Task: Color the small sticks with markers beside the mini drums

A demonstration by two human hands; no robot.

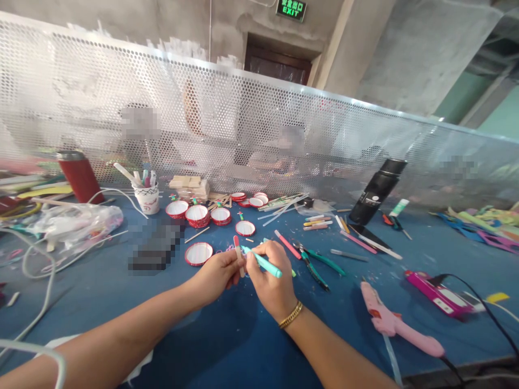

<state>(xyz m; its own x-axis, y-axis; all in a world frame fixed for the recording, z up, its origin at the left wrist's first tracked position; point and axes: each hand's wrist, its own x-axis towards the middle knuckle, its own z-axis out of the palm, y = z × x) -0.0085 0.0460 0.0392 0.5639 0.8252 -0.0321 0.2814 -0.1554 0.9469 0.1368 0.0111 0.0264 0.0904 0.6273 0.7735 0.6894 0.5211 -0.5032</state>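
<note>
Near the middle of the blue table, my left hand [221,273] pinches a wooden craft stick [237,247] whose upper end is coloured red. My right hand [272,275] is closed round a turquoise marker [265,263], its tip pointing left at the stick. Just left of the hands lies a round white disc with a red rim [198,253]. Beyond them rests a similar disc [245,228] with a small coloured stick at its top. To the right of my right hand are a pink marker [287,245] and green-handled pliers [314,266].
Stacked red-rimmed discs [197,215] and wooden sticks [190,187] stand at the back, beside a paper cup [146,198]. A pink glue gun [395,321] lies at right, below a leaning black bottle [377,192]. A red bottle [80,175] and white cables are at left. A perforated metal screen [243,129] closes the back.
</note>
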